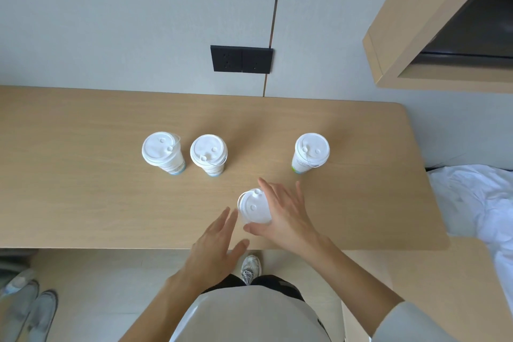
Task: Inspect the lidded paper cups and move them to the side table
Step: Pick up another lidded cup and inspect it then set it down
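Observation:
Several white-lidded paper cups stand upright on the wooden table (83,203). One cup (254,207) is nearest me at the front centre. My right hand (283,214) curves around its right side, thumb under its near edge, fingers spread and touching or nearly touching the lid rim. My left hand (216,241) hovers just left of that cup, fingers straight and apart, holding nothing. Two cups (162,151) (208,153) stand side by side at the left, and another cup (311,151) stands at the right.
A black wall socket panel (241,59) is on the wall behind the table. A wooden shelf unit (433,36) hangs at the upper right. White bedding (477,203) lies past the table's right end. Shoes (30,311) sit on the floor at lower left.

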A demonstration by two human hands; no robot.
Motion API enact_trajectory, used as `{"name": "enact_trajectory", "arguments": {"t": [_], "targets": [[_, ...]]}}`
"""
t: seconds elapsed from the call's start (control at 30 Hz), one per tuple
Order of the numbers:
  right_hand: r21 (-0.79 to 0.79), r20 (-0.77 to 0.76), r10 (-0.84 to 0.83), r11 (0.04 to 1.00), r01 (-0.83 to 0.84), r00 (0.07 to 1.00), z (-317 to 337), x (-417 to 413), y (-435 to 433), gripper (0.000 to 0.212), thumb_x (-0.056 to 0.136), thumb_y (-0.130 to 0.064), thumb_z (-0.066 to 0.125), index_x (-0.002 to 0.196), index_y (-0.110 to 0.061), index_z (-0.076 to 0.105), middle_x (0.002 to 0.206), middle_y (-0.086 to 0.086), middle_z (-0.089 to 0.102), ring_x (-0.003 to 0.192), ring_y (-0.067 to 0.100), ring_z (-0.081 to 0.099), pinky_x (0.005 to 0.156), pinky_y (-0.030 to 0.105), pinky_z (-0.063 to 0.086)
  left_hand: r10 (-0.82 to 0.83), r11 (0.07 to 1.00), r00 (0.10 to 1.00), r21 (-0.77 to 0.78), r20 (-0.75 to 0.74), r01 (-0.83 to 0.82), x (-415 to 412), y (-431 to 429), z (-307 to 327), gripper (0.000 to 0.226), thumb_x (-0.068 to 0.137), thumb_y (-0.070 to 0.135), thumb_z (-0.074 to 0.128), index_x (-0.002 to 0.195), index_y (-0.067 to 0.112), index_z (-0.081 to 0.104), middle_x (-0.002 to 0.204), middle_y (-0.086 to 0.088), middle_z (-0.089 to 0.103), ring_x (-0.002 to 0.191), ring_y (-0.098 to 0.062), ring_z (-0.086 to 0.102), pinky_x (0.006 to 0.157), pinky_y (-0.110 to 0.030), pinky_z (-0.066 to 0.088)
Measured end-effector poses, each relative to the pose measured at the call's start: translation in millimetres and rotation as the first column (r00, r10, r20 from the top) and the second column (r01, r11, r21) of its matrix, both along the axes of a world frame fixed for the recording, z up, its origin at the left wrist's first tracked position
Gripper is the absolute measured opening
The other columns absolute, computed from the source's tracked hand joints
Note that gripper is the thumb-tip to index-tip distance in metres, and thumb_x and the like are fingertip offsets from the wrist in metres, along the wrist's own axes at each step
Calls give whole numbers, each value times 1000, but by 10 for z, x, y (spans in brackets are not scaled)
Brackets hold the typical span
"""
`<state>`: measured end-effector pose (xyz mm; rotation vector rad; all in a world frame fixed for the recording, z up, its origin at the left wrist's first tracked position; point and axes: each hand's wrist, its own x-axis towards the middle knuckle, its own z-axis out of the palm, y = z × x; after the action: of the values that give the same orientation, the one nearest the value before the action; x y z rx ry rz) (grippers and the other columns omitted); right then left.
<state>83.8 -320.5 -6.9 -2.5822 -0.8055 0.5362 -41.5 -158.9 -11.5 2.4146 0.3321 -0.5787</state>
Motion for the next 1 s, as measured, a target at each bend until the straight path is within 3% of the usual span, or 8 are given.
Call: {"name": "enact_trajectory", "arguments": {"t": [0.1, 0.2, 0.3, 0.37, 0.43, 0.6, 0.9, 1.0], "targets": [[69, -87, -146, 986, 152, 986, 52, 25, -6, 91, 93, -67, 60, 163, -19, 27, 161, -1, 43, 152, 20, 33, 127, 50, 3, 272, 962, 959, -43, 72, -270, 144, -19, 86, 64, 105, 55, 40, 158, 19, 38, 166, -3, 37, 152, -22, 36, 119, -38, 32], [100, -309, -427, 874, 475, 850, -30, 146, 97, 83, 95, -75, 36, 153, -17, 46, 157, 6, 50, 149, 29, 39, 125, 51, 22, 491, 861, 870, -128, -39, -492, 511, -65, -17, 68, 101, 61, 18, 151, 23, 44, 157, -8, 47, 145, -29, 39, 118, -48, 30], [-1, -370, -576, 785, 620, 729, -249, 247, 316, 100, 78, -80, 6, 149, -22, 47, 156, 14, 46, 146, 38, 36, 121, 55, 26, 673, 712, 700, -45, -240, -701, 882, -201, -136, 76, 97, 65, 6, 160, 27, 26, 169, -11, 22, 157, -33, 14, 123, -59, 8], [-107, -364, -714, 670, 735, 598, -324, 216, 455, 89, 89, -80, 11, 161, -31, 30, 170, 14, 24, 157, 35, 14, 124, 59, 14, 777, 584, 556, 8, -295, -812, 998, -312, -139, 89, 94, 76, 4, 164, 24, 14, 174, -12, 1, 160, -31, -6, 124, -61, -6], [-133, -368, -786, 573, 809, 496, -299, 165, 519, 82, 97, -77, 20, 166, -32, 14, 173, 18, 5, 160, 31, -4, 126, 60, 3, 808, 563, 532, 67, -254, -824, 999, -402, -133, 94, 90, 80, 1, 165, 23, 2, 173, -12, -12, 160, -29, -14, 124, -62, -11], [-147, -333, -816, 539, 829, 472, -303, 148, 527, 85, 95, -81, 14, 166, -37, 1, 173, 17, -15, 160, 32, -18, 125, 62, -8, 837, 538, 503, 155, -216, -829, 1009, -457, -205, 92, 90, 80, -2, 165, 26, -5, 173, -12, -14, 159, -29, -16, 123, -64, -12], [-184, -285, -845, 511, 839, 452, -420, 169, 568, 81, 98, -77, 16, 166, -35, 14, 175, 16, -2, 161, 29, -5, 125, 64, -3, 870, 488, 464, 149, -168, -860, 1063, -497, -293, 80, 93, 75, -2, 164, 37, 0, 175, -6, -3, 160, -30, -9, 117, -74, -9], [-182, -292, -848, 503, 845, 442, -423, 167, 562, 80, 99, -75, 17, 166, -33, 17, 175, 15, 2, 161, 28, -1, 125, 63, -2, 871, 487, 469, 138, -149, -862, 1084, -492, -309, 78, 95, 73, -1, 164, 37, 10, 173, -5, 11, 160, -31, -3, 116, -77, -6]]}}
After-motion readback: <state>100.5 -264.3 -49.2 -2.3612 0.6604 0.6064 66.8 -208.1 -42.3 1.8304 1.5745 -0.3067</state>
